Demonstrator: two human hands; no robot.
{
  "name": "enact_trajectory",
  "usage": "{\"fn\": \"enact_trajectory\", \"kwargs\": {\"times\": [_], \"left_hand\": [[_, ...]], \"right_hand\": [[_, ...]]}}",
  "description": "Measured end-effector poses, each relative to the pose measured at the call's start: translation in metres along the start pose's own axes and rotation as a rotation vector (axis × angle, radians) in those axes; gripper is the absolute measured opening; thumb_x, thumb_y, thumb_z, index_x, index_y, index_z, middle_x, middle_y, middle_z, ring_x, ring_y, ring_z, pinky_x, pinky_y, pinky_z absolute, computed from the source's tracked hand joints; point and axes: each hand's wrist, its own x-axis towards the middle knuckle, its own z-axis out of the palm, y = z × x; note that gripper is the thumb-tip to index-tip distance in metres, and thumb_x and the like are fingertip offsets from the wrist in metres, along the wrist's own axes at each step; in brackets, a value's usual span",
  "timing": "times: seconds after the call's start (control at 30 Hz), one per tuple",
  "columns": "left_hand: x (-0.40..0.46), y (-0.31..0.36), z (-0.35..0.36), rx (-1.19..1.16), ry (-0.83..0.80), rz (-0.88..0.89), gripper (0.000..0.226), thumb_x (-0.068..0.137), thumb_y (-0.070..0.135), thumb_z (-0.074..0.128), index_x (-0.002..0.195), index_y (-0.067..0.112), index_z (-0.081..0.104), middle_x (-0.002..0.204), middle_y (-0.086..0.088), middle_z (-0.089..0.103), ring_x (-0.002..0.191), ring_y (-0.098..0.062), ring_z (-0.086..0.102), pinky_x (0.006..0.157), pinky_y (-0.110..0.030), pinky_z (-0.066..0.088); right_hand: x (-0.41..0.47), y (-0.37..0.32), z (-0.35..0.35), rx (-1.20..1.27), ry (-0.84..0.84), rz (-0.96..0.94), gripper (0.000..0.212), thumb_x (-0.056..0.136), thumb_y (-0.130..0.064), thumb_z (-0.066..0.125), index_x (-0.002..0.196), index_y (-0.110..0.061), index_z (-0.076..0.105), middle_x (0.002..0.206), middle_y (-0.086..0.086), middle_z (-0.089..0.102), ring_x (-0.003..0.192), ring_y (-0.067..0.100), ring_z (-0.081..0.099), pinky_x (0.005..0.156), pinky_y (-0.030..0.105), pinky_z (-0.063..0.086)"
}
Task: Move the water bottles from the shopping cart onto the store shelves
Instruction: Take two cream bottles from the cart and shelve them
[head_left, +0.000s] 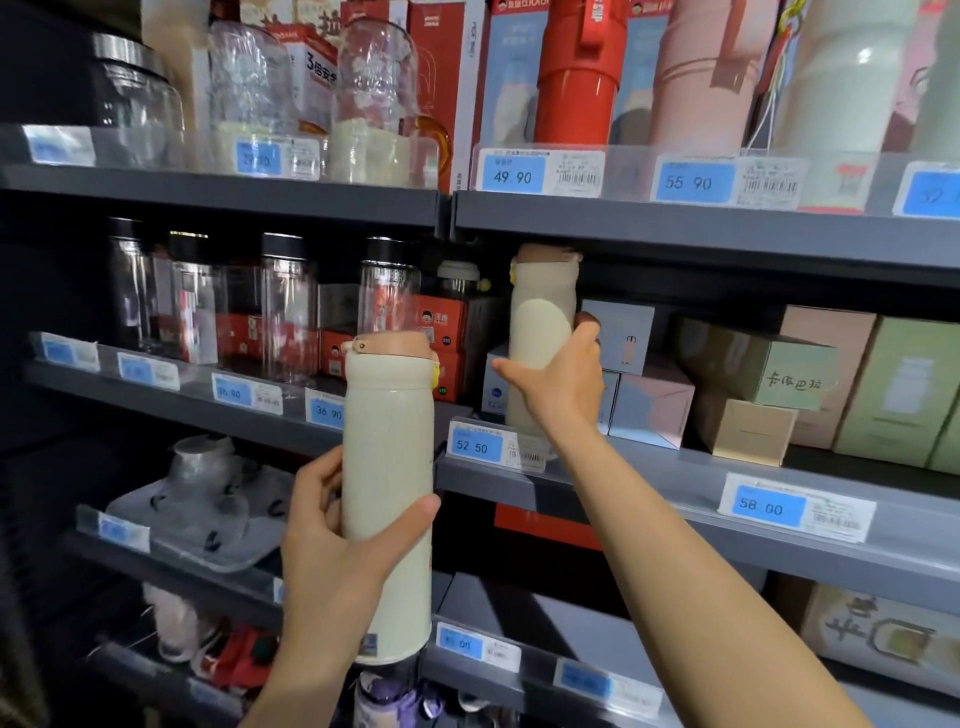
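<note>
Two cream water bottles are being held in front of the store shelves. The near bottle (387, 499) is tall and cream, with a peach-pink flip lid and a small yellow button at the side; it is gripped upright by the left hand (332, 545), with the fingers and thumb curled round its middle. The far bottle (543, 343) looks the same, and it is gripped by the right hand (563, 384), which is wrapped round its lower half. This bottle is held at the middle shelf (649, 483), just behind a blue price tag (475, 447) marked 52 50; whether it is standing on the shelf cannot be told. Other blue tags are marked 49 90, 55 90, 58 00 and 36 90. Clear glass bottles (288, 312) are lined up to the left.
</note>
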Motion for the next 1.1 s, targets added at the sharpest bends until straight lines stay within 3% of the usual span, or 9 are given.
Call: {"fn": "enact_trajectory", "kwargs": {"times": [0.23,0.33,0.43,0.6,0.73,0.87,0.93,1.0,1.1], "left_hand": [[0.003,-0.008,-0.003,0.008,0.009,-0.021,0.064,0.057,0.019,0.086,0.102,0.046,0.049,0.110,0.018,0.061,0.092,0.004,0.062,0.074,-0.023,0.049],[0.002,-0.007,-0.002,0.006,0.007,-0.023,0.065,0.052,0.026,0.085,0.103,0.046,0.049,0.111,0.017,0.061,0.093,0.003,0.063,0.075,-0.024,0.049],[0.000,-0.005,-0.002,0.008,-0.009,-0.022,0.065,0.057,0.020,0.086,0.103,0.045,0.048,0.109,0.018,0.061,0.087,0.010,0.062,0.072,-0.021,0.047],[-0.002,-0.003,0.000,0.003,-0.027,-0.024,0.067,0.047,0.032,0.081,0.104,0.046,0.048,0.109,0.018,0.061,0.089,0.010,0.062,0.073,-0.022,0.048],[-0.003,-0.005,0.002,0.010,-0.039,-0.017,0.068,0.046,0.036,0.082,0.105,0.048,0.049,0.109,0.019,0.062,0.092,0.007,0.063,0.078,-0.028,0.051],[-0.005,-0.004,0.007,0.010,-0.059,0.001,0.068,0.046,0.038,0.082,0.105,0.047,0.049,0.110,0.020,0.061,0.093,0.004,0.063,0.079,-0.032,0.052],[-0.006,-0.002,0.013,0.010,-0.076,0.021,0.069,0.046,0.038,0.083,0.105,0.048,0.049,0.111,0.021,0.060,0.095,0.004,0.062,0.079,-0.029,0.051],[-0.006,-0.002,0.022,0.016,-0.092,0.039,0.071,0.046,0.039,0.084,0.106,0.048,0.048,0.113,0.020,0.060,0.097,0.005,0.061,0.079,-0.026,0.050],[-0.006,-0.001,0.043,0.051,-0.138,0.091,0.079,0.043,0.043,0.092,0.108,0.048,0.048,0.111,0.024,0.060,0.099,0.004,0.061,0.080,-0.024,0.050]], "right_hand": [[-0.001,0.000,0.006,-0.092,0.023,-0.005,0.097,0.066,-0.054,0.081,0.133,-0.007,0.029,0.130,0.014,0.047,0.116,0.033,0.051,0.080,0.041,0.046],[-0.002,0.000,0.007,-0.138,0.020,-0.012,0.100,0.066,-0.058,0.079,0.135,-0.006,0.029,0.131,0.013,0.047,0.118,0.032,0.050,0.082,0.044,0.047],[-0.002,-0.001,0.009,-0.169,0.020,-0.011,0.102,0.065,-0.062,0.077,0.136,-0.006,0.030,0.131,0.013,0.047,0.118,0.031,0.050,0.083,0.044,0.047],[-0.002,-0.005,0.013,-0.240,0.022,-0.014,0.101,0.067,-0.066,0.073,0.137,-0.007,0.031,0.131,0.012,0.047,0.119,0.030,0.050,0.084,0.043,0.047],[-0.003,-0.004,0.012,-0.238,0.009,-0.007,0.102,0.067,-0.067,0.072,0.137,-0.007,0.030,0.131,0.012,0.046,0.117,0.031,0.051,0.082,0.042,0.046],[-0.015,-0.001,-0.006,-0.059,-0.082,0.000,0.110,0.072,-0.062,0.072,0.149,-0.011,0.013,0.144,0.011,0.032,0.127,0.032,0.043,0.090,0.043,0.044],[-0.038,0.004,-0.028,0.074,-0.057,-0.106,0.096,0.079,-0.054,0.069,0.151,-0.017,0.016,0.149,0.005,0.030,0.133,0.022,0.037,0.100,0.037,0.039],[-0.073,0.011,-0.054,0.238,-0.047,-0.154,0.069,0.085,-0.051,0.062,0.142,-0.024,0.035,0.140,-0.006,0.045,0.127,0.006,0.044,0.100,0.026,0.038],[-0.122,0.019,-0.082,0.492,-0.325,-0.040,0.045,0.085,-0.066,0.042,0.113,-0.035,0.060,0.108,-0.015,0.068,0.104,-0.002,0.060,0.088,0.021,0.042]]}}
